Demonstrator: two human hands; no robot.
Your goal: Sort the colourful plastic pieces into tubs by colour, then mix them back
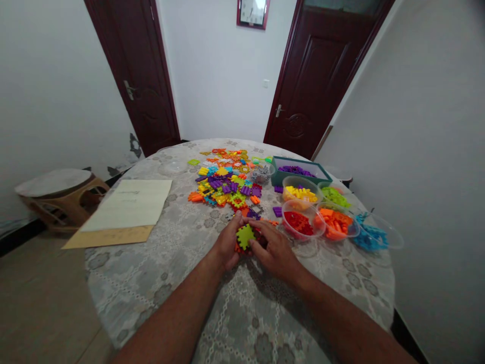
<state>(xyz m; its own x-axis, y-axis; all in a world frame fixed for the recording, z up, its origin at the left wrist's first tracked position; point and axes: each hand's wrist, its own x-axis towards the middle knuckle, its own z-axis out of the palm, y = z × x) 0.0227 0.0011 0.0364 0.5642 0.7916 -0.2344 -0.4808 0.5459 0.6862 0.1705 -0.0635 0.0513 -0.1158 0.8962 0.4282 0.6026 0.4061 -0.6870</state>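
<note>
Counter: a round counter (132, 288) is wearing a grey floral cloth and filling the middle of the view.
Room: pale walls are surrounding it; a dark red left door (132, 65) and a matching right door (322, 65) are standing closed behind it, a light switch (265, 83) showing between them.
Stool: a wooden stool (66, 205) is sitting on the tiled floor (41, 293) at left.
Paper: a pale sheet (125, 210) is lying over a brown envelope (117, 236) on the counter's left side; its writing is appearing too faint to read.
Green piece: a notched green piece (246, 236) is resting between the hands, just above the counter's near middle.
Fingers: the left hand's (227, 241) fingers are curling around its left side; the right hand's (278, 250) are gripping from the right, thumb pressing its edge.
Under the green piece: red and orange parts are peeking out, probably joined to it, though the hands are covering too much.
Pile: mixed coloured pieces (227, 186) are overlapping beyond the hands, the farthest ones blurring together.
Clock: a wall clock (253, 12) is losing its top to the frame.
</note>
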